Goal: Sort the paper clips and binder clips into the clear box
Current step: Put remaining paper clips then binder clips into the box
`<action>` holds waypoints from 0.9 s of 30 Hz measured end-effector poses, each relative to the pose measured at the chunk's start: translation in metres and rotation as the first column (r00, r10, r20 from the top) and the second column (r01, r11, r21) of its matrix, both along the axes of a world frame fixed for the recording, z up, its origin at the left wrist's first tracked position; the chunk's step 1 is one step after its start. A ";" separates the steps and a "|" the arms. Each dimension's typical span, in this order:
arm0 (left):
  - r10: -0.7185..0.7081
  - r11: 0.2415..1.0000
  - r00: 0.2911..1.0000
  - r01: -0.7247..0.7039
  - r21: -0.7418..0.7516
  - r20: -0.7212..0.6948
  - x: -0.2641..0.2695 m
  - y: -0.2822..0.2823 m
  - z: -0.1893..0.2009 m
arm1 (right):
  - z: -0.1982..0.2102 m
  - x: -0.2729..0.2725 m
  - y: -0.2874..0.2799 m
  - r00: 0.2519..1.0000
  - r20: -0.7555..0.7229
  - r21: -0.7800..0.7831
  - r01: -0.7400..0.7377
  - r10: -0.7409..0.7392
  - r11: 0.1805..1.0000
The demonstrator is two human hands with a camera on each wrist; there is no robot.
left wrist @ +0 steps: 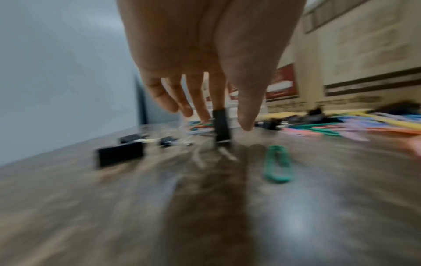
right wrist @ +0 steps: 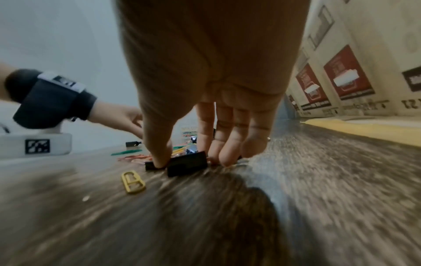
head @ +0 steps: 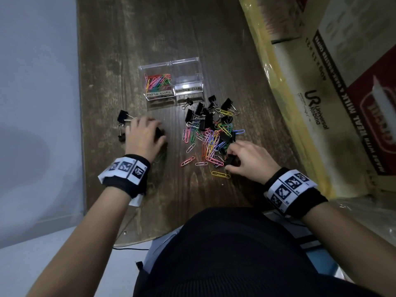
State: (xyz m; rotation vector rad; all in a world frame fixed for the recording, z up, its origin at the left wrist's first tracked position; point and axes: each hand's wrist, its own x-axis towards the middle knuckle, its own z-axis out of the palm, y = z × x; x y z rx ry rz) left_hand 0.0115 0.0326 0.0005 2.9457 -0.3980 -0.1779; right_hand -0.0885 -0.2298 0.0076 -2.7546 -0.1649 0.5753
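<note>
left hand (head: 143, 133) fingers pinch binder clip (left wrist: 221, 126) | right hand (head: 246, 160) fingers pinch black binder clip (right wrist: 187, 163) | risk: tangled paper clips (head: 211, 142) ride along into the wrong half of clear box (head: 188, 77), frame centre

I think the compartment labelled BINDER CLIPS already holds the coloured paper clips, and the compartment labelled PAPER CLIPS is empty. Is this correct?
No, it is the reverse. In the head view the coloured paper clips lie in the PAPER CLIPS compartment of the clear box, and the BINDER CLIPS compartment is the empty one.
</note>
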 end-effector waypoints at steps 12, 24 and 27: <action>-0.546 0.834 0.788 0.544 -0.093 -0.286 -0.035 -0.082 -0.003 | 0.007 -0.021 -0.032 0.980 0.016 0.036 0.198 -0.198 0.980; -0.455 0.890 0.876 0.453 -0.053 -0.162 -0.040 -0.059 0.004 | 0.000 -0.003 -0.006 0.973 0.226 -0.046 0.064 -0.052 0.997; -0.551 0.829 0.801 0.557 -0.046 -0.236 -0.047 -0.083 0.001 | -0.006 0.007 0.003 0.976 0.214 -0.069 -0.012 0.026 0.998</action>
